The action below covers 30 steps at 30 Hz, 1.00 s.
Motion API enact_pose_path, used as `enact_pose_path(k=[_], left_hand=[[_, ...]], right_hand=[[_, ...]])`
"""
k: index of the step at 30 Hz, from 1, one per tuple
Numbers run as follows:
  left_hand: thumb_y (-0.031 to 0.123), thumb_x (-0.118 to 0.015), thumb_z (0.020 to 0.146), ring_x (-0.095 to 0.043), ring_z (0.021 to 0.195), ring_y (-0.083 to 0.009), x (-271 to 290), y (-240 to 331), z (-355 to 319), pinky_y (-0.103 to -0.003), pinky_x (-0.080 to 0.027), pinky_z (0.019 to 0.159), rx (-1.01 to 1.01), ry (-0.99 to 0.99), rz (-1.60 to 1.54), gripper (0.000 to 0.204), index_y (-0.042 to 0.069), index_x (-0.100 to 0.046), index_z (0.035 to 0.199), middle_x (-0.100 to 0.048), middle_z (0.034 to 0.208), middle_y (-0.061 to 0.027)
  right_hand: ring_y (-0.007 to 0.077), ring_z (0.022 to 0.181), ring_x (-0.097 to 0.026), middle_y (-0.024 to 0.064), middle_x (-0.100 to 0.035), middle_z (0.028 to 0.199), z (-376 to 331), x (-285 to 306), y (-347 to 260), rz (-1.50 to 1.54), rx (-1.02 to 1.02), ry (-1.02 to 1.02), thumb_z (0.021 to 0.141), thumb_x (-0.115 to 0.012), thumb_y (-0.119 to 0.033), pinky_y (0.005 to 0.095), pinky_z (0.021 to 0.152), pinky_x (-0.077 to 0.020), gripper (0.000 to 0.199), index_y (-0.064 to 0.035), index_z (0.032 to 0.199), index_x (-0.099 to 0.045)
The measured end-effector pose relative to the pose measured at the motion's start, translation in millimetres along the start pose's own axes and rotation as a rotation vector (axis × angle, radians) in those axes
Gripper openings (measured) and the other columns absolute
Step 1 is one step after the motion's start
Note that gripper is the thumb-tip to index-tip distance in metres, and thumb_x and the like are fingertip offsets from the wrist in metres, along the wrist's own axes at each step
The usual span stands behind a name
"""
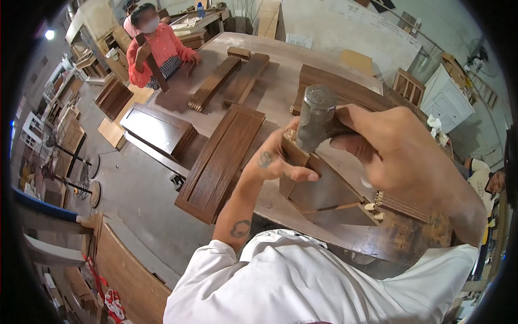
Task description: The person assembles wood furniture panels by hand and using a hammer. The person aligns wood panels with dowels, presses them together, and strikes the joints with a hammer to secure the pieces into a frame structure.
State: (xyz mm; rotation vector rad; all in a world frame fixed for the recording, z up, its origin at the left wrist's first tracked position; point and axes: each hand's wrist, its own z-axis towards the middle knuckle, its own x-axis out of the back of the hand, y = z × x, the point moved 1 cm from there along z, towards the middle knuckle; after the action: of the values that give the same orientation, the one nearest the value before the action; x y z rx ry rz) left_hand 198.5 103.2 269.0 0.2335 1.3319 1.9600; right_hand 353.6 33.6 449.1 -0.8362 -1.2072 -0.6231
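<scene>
My right hand [391,140] is closed on a steel hammer [314,114], gripped close behind its dark, worn head. The hammer head is up in front of me and hides part of what lies behind it. My left hand [274,156] grips the end of a wooden frame [294,150]; its thumb lies on the near side and its fingers are mostly hidden behind the wood and the hammer. A flat, greyish panel [324,190] sits within the frame, tilted over the table. Pale dowel-like pegs [369,207] show by its lower right corner.
Dark panelled doors [221,162] lie at the left of the worktable [286,202]. Bundled strips [216,83] and boards [337,89] rest farther back; a grooved stack [403,207] lies at right. A masked person in a coral top [160,48] holds a board across the table.
</scene>
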Motion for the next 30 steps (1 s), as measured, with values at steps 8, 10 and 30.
enact_pose_path(k=[8, 10, 30], left_hand=[[0.003, -0.089, 0.056, -0.051, 0.088, -0.0065, 10.3, -6.1, 3.9, -0.021, -0.041, 0.079, 0.189, -0.073, -0.014, 0.082, 0.003, -0.048, 0.127, -0.059, 0.095, 0.0035], [0.002, -0.089, 0.056, -0.050, 0.083, -0.0051, 5.5, -6.0, 5.4, -0.020, -0.041, 0.075, 0.122, -0.064, -0.033, 0.078, 0.004, -0.049, 0.123, -0.058, 0.089, 0.0051], [0.012, -0.091, 0.054, -0.050, 0.085, -0.0060, 3.0, 2.2, -18.4, -0.020, -0.041, 0.078, 0.098, 0.102, 0.098, 0.068, 0.006, -0.053, 0.110, -0.054, 0.094, 0.0029]], right_hand=[[0.0213, 0.071, -0.060, 0.0144, -0.066, 0.086, -2.1, 0.5, 3.1, 0.148, 0.011, 0.238, 0.086, -0.059, 0.002, 0.0286, 0.066, -0.0469, 0.017, 0.0048, 0.102, -0.059], [0.0296, 0.076, -0.063, 0.0208, -0.065, 0.088, -4.1, -6.9, 7.7, 0.100, -0.120, 0.017, 0.082, -0.058, 0.006, 0.0313, 0.070, -0.0476, 0.019, 0.0059, 0.101, -0.058], [0.0433, 0.073, -0.059, 0.0198, -0.062, 0.073, -195.7, -417.2, 281.4, -0.050, -1.102, 0.477, 0.088, -0.058, -0.021, 0.0492, 0.063, -0.0461, 0.018, -0.0073, 0.098, -0.064]])
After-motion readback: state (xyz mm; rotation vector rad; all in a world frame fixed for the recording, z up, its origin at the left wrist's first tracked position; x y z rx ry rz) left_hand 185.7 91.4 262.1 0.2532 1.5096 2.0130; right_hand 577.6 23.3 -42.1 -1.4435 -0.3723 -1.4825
